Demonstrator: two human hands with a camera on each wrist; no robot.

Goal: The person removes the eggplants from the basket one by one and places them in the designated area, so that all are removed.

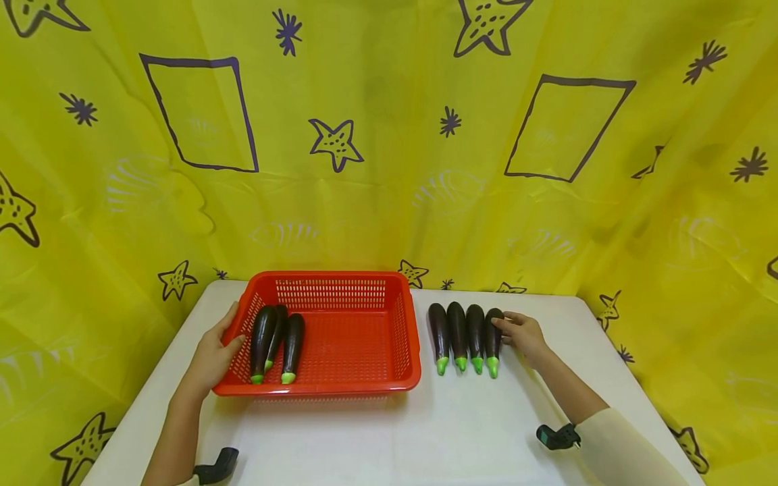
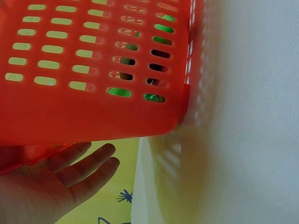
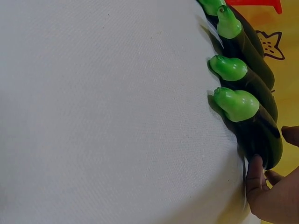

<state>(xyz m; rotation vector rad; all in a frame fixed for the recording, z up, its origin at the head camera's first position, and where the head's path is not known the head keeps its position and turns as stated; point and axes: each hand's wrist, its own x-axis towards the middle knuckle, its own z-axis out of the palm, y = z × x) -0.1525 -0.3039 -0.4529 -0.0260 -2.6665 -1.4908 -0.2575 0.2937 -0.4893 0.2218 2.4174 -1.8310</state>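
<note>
A red plastic basket point(image 1: 346, 388) with slotted walls stands on the left of the table. My left hand point(image 1: 209, 354) holds its left rim, thumb over the edge and fingers outside; the left wrist view shows those fingers point(image 2: 86, 172) below the rim. Inside the basket, on its left side, lie several dark eggplants point(image 1: 294, 344) with green stem ends. To the right of the basket, more eggplants point(image 1: 457, 337) lie in a row. My right hand point(image 1: 524, 335) touches the rightmost eggplant point(image 3: 261, 137) near its rounded far end, thumb and fingers spread about it.
A white-covered table point(image 1: 462, 432) carries everything. Yellow curtain point(image 1: 389, 202) with drawn stars and shapes hangs close behind the table and along both sides. Some table surface lies between the basket and the eggplant row.
</note>
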